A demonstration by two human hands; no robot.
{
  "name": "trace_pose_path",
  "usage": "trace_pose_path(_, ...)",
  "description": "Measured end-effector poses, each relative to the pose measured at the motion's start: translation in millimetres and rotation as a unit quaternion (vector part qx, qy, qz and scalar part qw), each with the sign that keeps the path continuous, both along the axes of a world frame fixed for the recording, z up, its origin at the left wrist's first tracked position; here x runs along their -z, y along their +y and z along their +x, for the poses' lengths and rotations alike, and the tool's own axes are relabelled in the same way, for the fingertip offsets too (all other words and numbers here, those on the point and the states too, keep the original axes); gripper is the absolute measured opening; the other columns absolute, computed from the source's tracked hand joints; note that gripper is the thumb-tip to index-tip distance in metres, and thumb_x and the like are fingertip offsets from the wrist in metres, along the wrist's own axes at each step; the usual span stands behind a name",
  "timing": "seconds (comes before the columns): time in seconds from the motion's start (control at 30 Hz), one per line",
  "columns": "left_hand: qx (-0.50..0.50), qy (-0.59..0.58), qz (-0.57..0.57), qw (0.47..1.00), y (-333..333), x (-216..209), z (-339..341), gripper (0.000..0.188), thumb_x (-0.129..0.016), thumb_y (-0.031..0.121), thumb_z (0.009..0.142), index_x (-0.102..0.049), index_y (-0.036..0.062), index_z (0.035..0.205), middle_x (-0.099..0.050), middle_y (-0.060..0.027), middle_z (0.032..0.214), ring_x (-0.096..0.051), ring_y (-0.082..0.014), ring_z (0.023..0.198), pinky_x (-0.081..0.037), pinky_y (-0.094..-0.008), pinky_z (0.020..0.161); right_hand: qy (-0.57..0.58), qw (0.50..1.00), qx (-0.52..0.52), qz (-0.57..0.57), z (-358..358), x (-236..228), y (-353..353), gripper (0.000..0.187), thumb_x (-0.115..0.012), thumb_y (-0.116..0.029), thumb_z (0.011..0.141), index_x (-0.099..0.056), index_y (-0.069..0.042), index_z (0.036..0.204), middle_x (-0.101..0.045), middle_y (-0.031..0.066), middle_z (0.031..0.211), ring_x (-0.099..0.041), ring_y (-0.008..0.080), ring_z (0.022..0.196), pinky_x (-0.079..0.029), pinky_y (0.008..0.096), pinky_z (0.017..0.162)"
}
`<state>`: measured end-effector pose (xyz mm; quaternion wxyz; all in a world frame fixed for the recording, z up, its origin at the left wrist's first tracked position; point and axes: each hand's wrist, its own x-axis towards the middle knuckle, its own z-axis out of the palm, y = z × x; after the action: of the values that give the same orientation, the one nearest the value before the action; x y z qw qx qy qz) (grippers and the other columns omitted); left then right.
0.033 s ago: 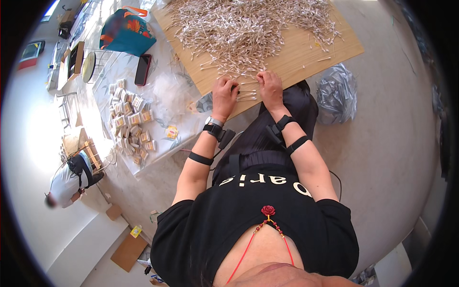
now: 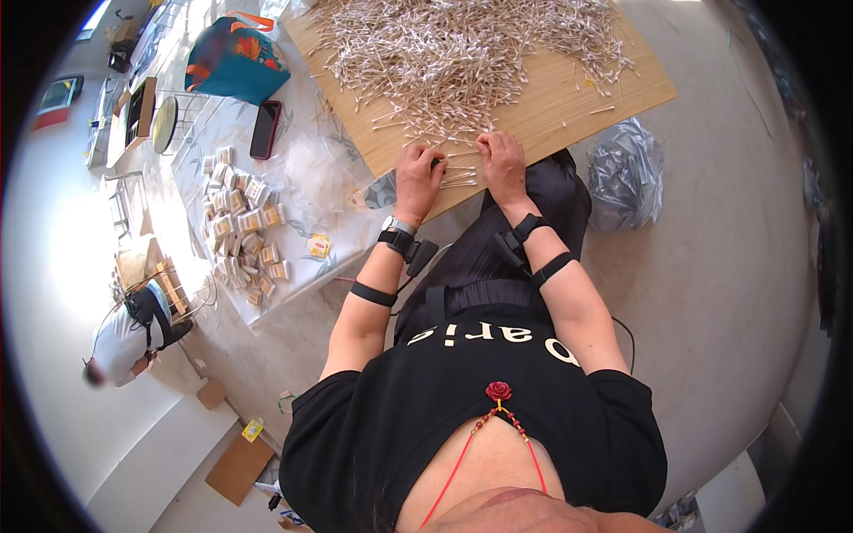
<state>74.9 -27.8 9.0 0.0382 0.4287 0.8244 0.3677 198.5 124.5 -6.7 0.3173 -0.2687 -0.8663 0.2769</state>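
A large heap of white cotton swabs [image 2: 444, 62] covers the far part of a light wooden board [image 2: 586, 120]. At the board's near edge, my left hand [image 2: 419, 182] rests with its fingers curled in; a small dark spot shows by its fingertips, and what they hold is hidden. Close to its right, my right hand [image 2: 504, 167] has its thumb and fingertips pinched together at the end of a cotton swab. Between the two hands, several loose swabs [image 2: 459, 176] lie side by side, roughly crosswise.
Left of the board, a cloth-covered table [image 2: 293, 298] bears many small packs [image 2: 235, 213], clear plastic bags [image 2: 315, 182], a phone [image 2: 266, 131] and a teal bag [image 2: 238, 67]. A grey plastic bag [image 2: 626, 173] sits right of my legs. Another person [image 2: 133, 329] is far left.
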Motion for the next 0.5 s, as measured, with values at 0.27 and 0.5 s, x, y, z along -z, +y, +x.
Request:
trace_pose_path(0.27,0.044,0.009,-0.029,0.999,-2,3,-1,0.013,-0.079,0.011,0.083,-0.074,0.0101,0.095,-0.063,-0.0086,0.1,-0.06,-0.0322,0.103,-0.045,-0.0452,0.092,-0.005,1.0,-0.029,0.005,1,-2,-1,0.009,-0.076,-0.018,0.09,-0.072,-0.015,0.097,-0.064,0.0041,0.098,-0.064,0.0273,0.099,-0.047,0.0423,0.087)
trace_pose_path(0.5,0.028,-0.002,-0.031,0.999,-13,2,6,0.011,-0.079,0.012,0.084,-0.073,0.0106,0.093,-0.064,-0.0088,0.1,-0.061,-0.0313,0.102,-0.045,-0.0445,0.092,-0.019,0.998,-0.061,-0.002,3,-3,-2,0.01,-0.078,-0.018,0.089,-0.072,-0.016,0.097,-0.063,0.003,0.096,-0.063,0.0253,0.098,-0.046,0.0416,0.087)
